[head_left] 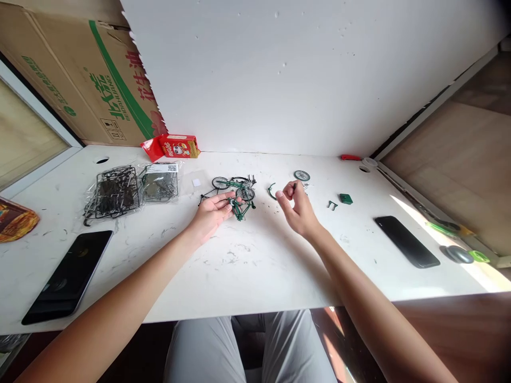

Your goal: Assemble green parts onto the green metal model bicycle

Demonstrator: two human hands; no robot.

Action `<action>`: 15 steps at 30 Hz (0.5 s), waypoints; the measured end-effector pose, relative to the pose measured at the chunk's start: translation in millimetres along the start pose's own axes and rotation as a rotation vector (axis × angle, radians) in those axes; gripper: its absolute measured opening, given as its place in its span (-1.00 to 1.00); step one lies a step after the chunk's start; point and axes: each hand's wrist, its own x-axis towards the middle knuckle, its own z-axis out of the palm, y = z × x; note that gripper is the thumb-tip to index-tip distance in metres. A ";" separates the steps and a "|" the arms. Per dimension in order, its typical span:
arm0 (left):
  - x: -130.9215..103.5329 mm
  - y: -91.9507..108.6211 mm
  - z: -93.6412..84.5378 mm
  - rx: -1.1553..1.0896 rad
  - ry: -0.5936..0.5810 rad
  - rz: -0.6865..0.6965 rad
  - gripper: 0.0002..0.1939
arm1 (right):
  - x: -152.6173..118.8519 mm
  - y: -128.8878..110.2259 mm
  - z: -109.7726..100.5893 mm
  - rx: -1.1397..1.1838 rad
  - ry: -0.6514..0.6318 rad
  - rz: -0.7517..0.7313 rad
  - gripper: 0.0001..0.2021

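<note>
My left hand [209,217] is closed in a pinch on a small green model bicycle frame [240,210], held just above the white table. Right behind that frame is a green model bicycle [228,183] with dark spoked wheels. My right hand [299,214] hovers to the right with its fingers curled together. A dark bit shows at its fingertips, too small to name. Beside those fingers lies a curved green strip [271,190], like a mudguard. A loose spoked wheel [302,175] rests just beyond the right hand.
Right of my hand lie a small green bracket [332,205] and a green block [346,198]. Bagged dark part frames [115,194] and a red box [179,146] stand at back left. Phones lie at left [67,276] and right [407,241]. A white panel [279,80] rises behind.
</note>
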 end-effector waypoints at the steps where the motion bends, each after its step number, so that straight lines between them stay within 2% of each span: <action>1: -0.4 -0.1 0.2 -0.004 -0.013 -0.003 -0.60 | -2.9 5.9 -12.4 -0.056 0.012 0.022 -0.67; 3: -1.3 -0.1 0.8 -0.008 -0.027 -0.004 -0.59 | -14.3 23.8 -44.4 -0.213 0.047 0.060 -0.62; 5: -1.8 -0.1 1.0 -0.002 -0.033 -0.008 -0.59 | -33.1 49.4 -85.6 -0.399 0.065 0.132 -0.59; 8: -1.7 -0.5 0.4 0.006 -0.035 -0.014 -0.58 | -69.5 93.7 -156.8 -0.689 0.142 0.425 -0.43; 10: -1.2 -0.8 -0.3 0.008 -0.041 -0.019 -0.57 | -93.3 118.3 -200.4 -0.793 0.185 0.622 -0.36; 13: -0.9 -1.2 -1.3 0.010 -0.055 -0.024 -0.57 | -120.1 137.6 -244.5 -0.758 0.228 0.899 -0.33; 15: -1.2 -1.1 -1.5 0.015 -0.059 -0.025 -0.57 | -130.7 139.5 -257.0 -0.635 0.235 0.962 -0.37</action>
